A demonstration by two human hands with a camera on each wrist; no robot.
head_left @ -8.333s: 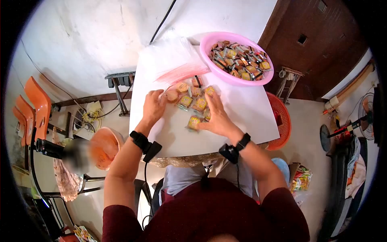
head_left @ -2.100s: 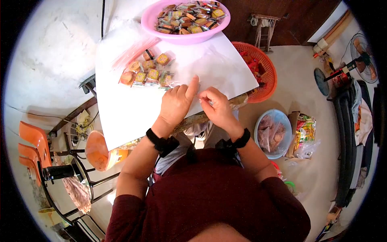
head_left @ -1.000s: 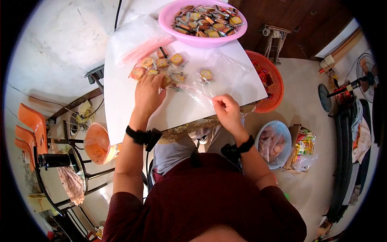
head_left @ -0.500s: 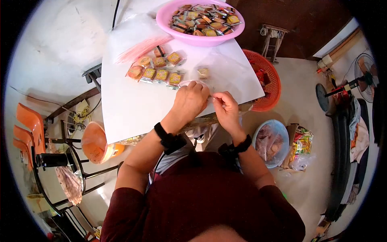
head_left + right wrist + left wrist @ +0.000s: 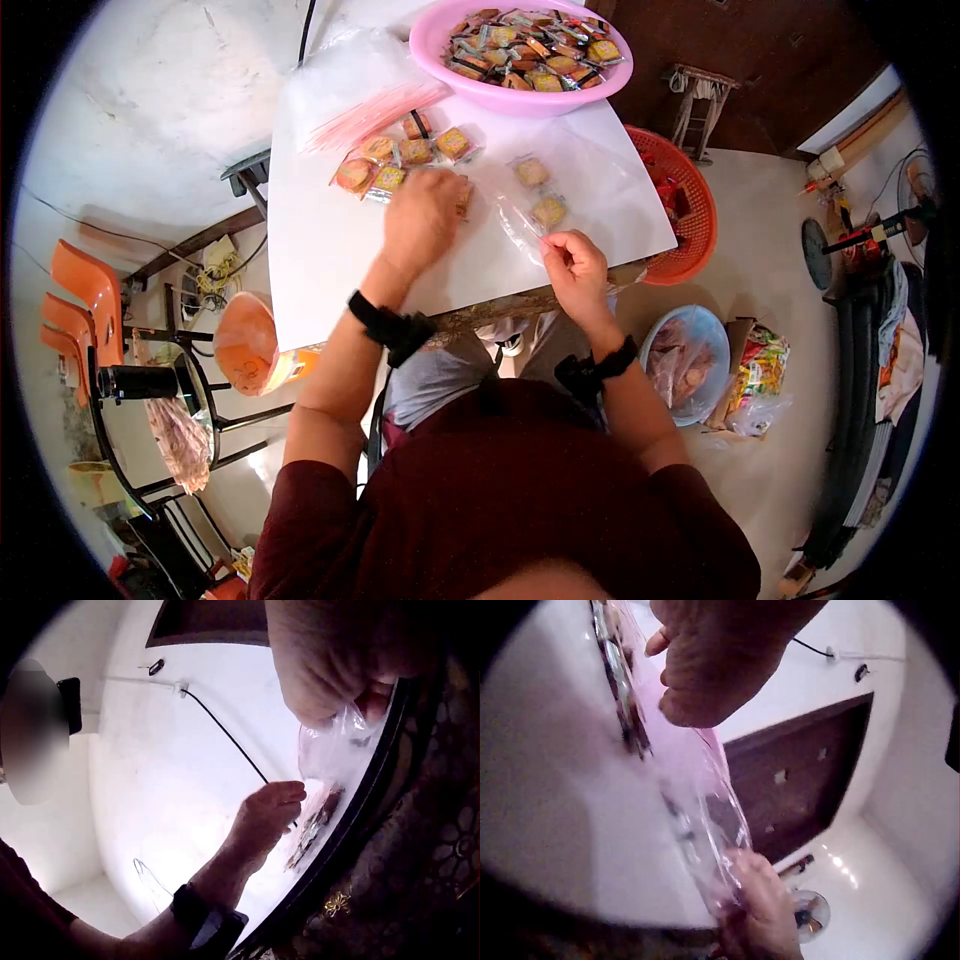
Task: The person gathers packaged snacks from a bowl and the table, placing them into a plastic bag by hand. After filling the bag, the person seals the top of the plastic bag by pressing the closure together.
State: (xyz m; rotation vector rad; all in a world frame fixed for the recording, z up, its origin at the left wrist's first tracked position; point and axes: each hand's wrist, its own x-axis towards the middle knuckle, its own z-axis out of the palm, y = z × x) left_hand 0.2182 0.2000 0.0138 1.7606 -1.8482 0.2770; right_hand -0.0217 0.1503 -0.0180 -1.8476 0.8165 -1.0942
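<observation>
My right hand (image 5: 580, 280) pinches the mouth of a clear plastic bag (image 5: 520, 228) near the table's front edge. Two wrapped cookies, one (image 5: 530, 172) above the other (image 5: 548, 210), lie within the bag's clear film. Over the group of wrapped cookies (image 5: 415, 151) hangs my left hand (image 5: 425, 215), its fingers bent loosely downward and partly covering the front row. In the right wrist view the left hand (image 5: 262, 817) is beside the packets (image 5: 319, 825), with nothing visible in its grasp. The left wrist view shows the right hand (image 5: 761, 904) gripping the film (image 5: 712, 840).
A pink basin (image 5: 505, 96) of wrapped cookies stands at the table's back. Pink strips (image 5: 375, 115) and clear bags (image 5: 345, 75) lie at the back left. An orange basket (image 5: 700, 225) is beyond the right edge; a blue basin (image 5: 722, 345) sits on the floor.
My left hand has moved left, away from my right hand and over the cookie group. A second cookie now shows in the bag. My right hand still pinches the film.
</observation>
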